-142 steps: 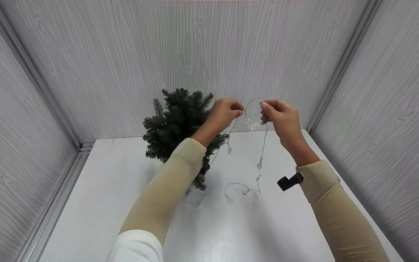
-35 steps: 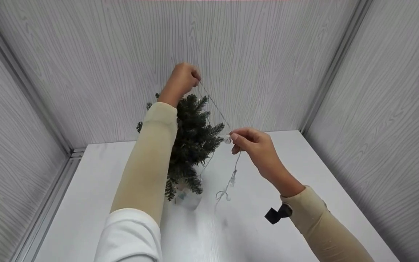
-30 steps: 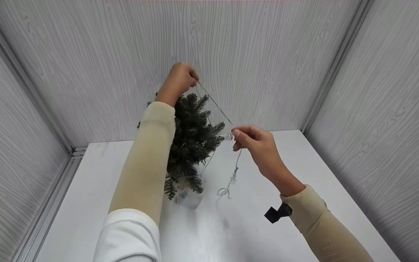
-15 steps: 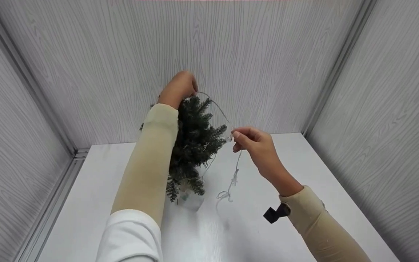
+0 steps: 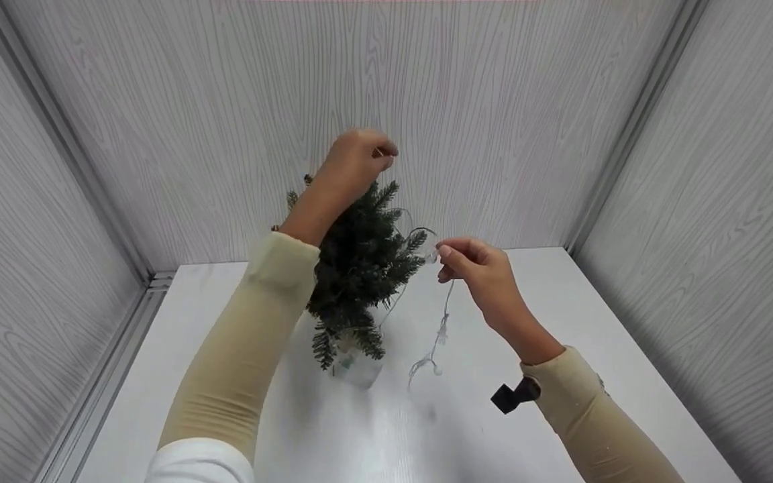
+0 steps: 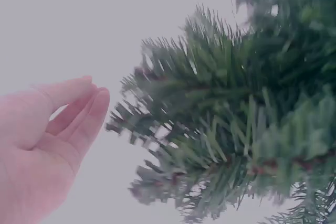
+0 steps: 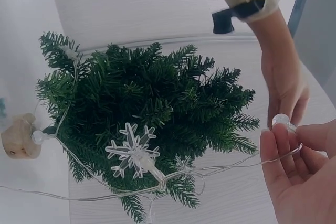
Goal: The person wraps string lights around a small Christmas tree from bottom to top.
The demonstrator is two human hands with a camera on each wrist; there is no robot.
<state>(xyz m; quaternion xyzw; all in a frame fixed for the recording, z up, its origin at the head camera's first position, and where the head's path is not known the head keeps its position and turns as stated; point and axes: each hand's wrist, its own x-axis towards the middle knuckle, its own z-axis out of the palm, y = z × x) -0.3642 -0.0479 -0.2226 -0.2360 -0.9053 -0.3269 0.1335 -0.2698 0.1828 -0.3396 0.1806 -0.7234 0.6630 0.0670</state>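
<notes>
A small artificial Christmas tree (image 5: 359, 261) stands on the white table, its lower branches draped with a string of fairy lights (image 7: 105, 199). Above the treetop is my left hand (image 5: 359, 157); its thumb and fingertips come together with nothing visible between them in the left wrist view. To the right of the tree, my right hand (image 5: 484, 272) pinches the lights' thin wire beside a round clear bulb (image 7: 281, 119). A clear snowflake (image 7: 131, 150) hangs on the wire in front of the branches. Below the right hand dangles the loose wire end (image 5: 441, 332).
A wooden base (image 7: 21, 142) carries the tree. White wood-grain panels (image 5: 480, 121) enclose the white table (image 5: 427, 429) at the back and both sides. A black strap-like piece (image 5: 516, 394) sticks out from the right sleeve.
My left hand pulled the wire up over the treetop, lowered it, then let it go and shifted right. The wire now sags beside the branches. My right hand keeps its pinch almost in place.
</notes>
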